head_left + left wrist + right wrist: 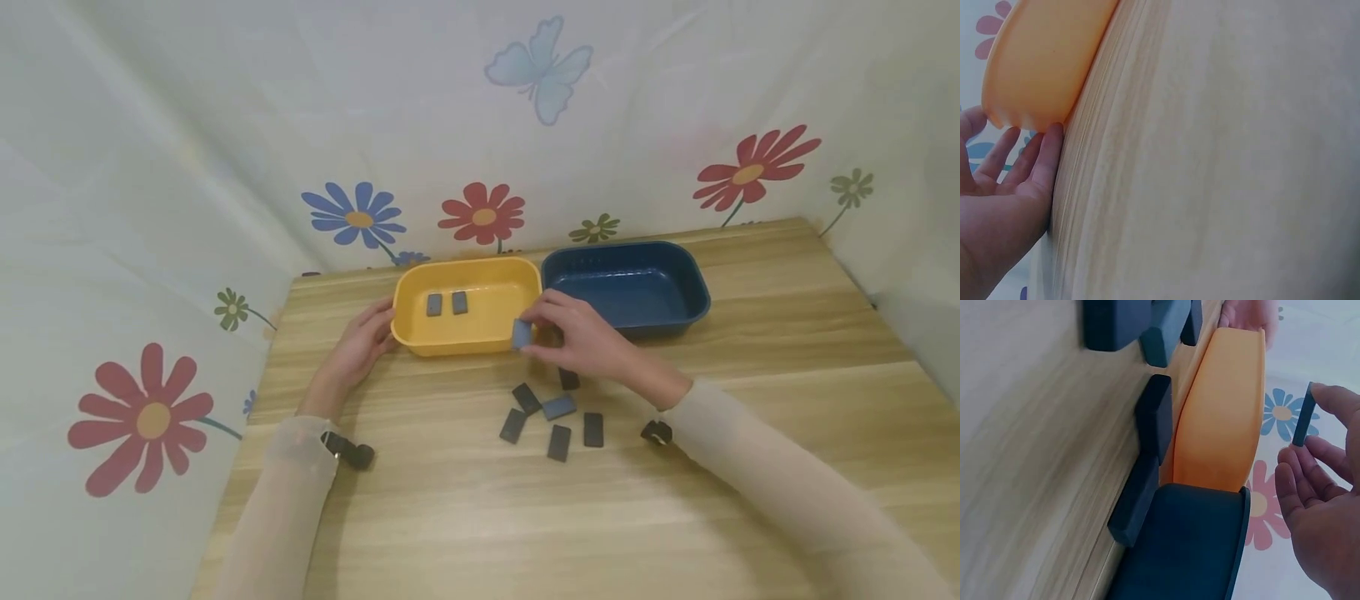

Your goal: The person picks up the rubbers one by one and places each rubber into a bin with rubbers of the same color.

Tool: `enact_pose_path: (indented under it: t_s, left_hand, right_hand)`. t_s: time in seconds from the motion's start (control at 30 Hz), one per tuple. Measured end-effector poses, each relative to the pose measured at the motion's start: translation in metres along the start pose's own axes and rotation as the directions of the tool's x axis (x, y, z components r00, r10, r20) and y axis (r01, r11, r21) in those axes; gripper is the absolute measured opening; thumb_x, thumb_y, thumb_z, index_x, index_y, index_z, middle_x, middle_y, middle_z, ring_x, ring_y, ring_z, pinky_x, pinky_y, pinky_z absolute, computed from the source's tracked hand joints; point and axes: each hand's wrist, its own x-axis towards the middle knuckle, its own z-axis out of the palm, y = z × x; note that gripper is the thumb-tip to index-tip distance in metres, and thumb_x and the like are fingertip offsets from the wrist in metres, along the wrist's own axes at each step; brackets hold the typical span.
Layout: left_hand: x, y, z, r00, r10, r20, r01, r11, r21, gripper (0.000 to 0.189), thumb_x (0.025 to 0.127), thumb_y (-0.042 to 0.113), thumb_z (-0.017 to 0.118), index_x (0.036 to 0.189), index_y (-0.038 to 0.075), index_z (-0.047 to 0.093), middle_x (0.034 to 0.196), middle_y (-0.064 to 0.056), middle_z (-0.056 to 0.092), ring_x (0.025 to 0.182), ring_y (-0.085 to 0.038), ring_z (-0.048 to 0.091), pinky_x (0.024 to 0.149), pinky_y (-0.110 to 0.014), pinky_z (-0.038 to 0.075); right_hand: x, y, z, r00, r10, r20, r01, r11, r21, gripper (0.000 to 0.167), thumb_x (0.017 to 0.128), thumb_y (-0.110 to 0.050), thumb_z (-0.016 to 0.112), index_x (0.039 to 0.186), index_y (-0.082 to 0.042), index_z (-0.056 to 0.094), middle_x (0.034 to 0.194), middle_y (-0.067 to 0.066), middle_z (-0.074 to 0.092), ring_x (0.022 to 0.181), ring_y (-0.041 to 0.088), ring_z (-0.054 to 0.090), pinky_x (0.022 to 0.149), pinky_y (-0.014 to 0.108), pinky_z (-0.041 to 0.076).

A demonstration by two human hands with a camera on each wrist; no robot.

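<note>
My right hand [581, 337] pinches a small blue-grey rectangular tile [522, 334] between thumb and fingers, above the near right corner of the yellow bin [468, 348]. From the right wrist view the tile [1304, 415] is seen edge-on, raised above the bin rims. Two grey tiles lie inside the yellow bin, one tile [434, 305] left of the other tile [460, 302]. My left hand [360, 346] rests its fingertips against the bin's left end; in the left wrist view the fingers of this hand [1013, 181] are loosely extended at the bin's wall.
A dark blue bin [626, 327] stands directly right of the yellow one. Several dark tiles [558, 442] and one blue-grey tile [558, 407] lie scattered on the wooden table [465, 508] in front of the bins. A flower-printed curtain [420, 100] hangs behind.
</note>
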Motion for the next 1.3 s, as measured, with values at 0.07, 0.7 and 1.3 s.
enact_pose_path:
  t_s: [0.07, 0.7, 1.3]
  left_hand:
    - [-0.001, 0.000, 0.000, 1.000, 0.001, -0.002, -0.001, 1.000, 0.007, 0.061, 0.114, 0.028, 0.052, 0.167, 0.008, 0.030, 0.171, -0.010, 0.032, 0.152, -0.028, 0.040, 0.118, -0.038, 0.045]
    - [-0.004, 0.003, 0.001, 1.000, -0.011, 0.002, 0.011, 1.000, 0.009, 0.059, 0.115, 0.027, 0.048, 0.167, 0.008, 0.028, 0.170, -0.010, 0.033, 0.153, -0.026, 0.039, 0.121, -0.040, 0.041]
    - [-0.002, 0.001, 0.001, 1.000, 0.000, 0.020, 0.000, 1.000, -0.010, 0.058, 0.115, 0.025, 0.048, 0.166, 0.007, 0.029, 0.170, -0.010, 0.032, 0.154, -0.027, 0.038, 0.121, -0.040, 0.041]
  right_hand:
    - [0.002, 0.000, 0.002, 1.000, 0.013, -0.006, -0.013, 1.000, 0.011, 0.040, 0.089, -0.023, 0.088, 0.122, -0.006, 0.072, 0.115, 0.005, 0.065, 0.102, 0.029, 0.067, 0.088, 0.049, 0.061]
    - [0.079, -0.017, 0.043, 0.983, 0.179, 0.029, -0.179, 0.984, 0.023, 0.043, 0.093, -0.027, 0.085, 0.127, -0.005, 0.072, 0.115, 0.011, 0.066, 0.106, 0.030, 0.063, 0.093, 0.038, 0.056]
    - [0.146, -0.002, 0.099, 0.960, 0.257, 0.112, -0.262, 0.964, 0.032, 0.045, 0.096, -0.026, 0.082, 0.133, -0.006, 0.067, 0.124, 0.006, 0.064, 0.115, 0.026, 0.061, 0.101, 0.033, 0.052]
